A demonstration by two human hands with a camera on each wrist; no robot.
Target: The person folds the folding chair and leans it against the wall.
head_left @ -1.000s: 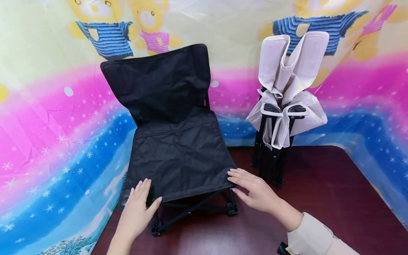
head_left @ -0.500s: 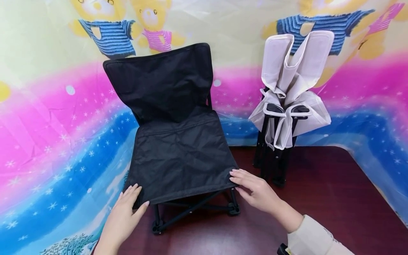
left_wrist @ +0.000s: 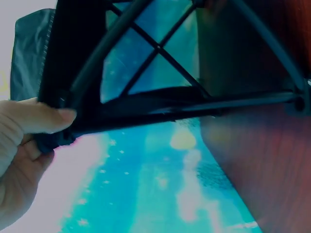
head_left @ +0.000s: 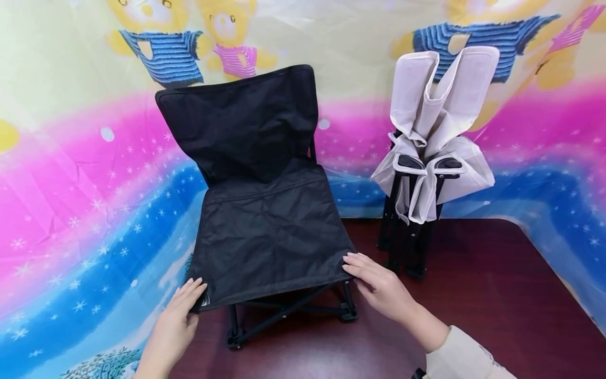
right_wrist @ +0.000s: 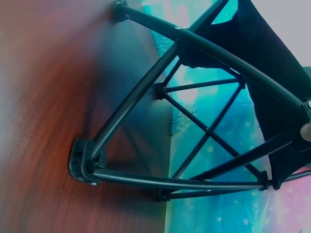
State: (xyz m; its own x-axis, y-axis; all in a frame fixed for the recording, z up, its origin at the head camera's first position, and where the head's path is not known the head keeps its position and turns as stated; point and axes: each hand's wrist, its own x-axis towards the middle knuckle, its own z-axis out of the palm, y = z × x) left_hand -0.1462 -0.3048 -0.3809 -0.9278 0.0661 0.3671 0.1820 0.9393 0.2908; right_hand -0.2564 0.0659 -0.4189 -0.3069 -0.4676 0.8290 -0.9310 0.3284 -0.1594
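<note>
A black folding chair (head_left: 270, 231) stands unfolded in the head view, its fabric back and seat spread over crossed metal legs. At the seat's front left corner, my left hand (head_left: 171, 321) grips the edge, fingers on top. The left wrist view shows that thumb (left_wrist: 48, 119) pressed against the corner joint from below. My right hand (head_left: 381, 284) holds the front right corner, fingers over the fabric and the thumb tucked lower. From the right wrist, the black leg tubes (right_wrist: 141, 97) and a plastic foot (right_wrist: 83, 162) show, with only a fingertip at the right edge.
A second chair (head_left: 437, 137), pale fabric on black legs, stands folded to the right at the back. Both chairs are on a dark red wooden table (head_left: 502, 295). A printed cloth (head_left: 85, 173) with bears and snowflakes hangs close behind and along the left side.
My left hand has slid outward to the left along the seat front and its thumb has gone under the corner. The right hand stays at its corner; the view shifts slightly.
</note>
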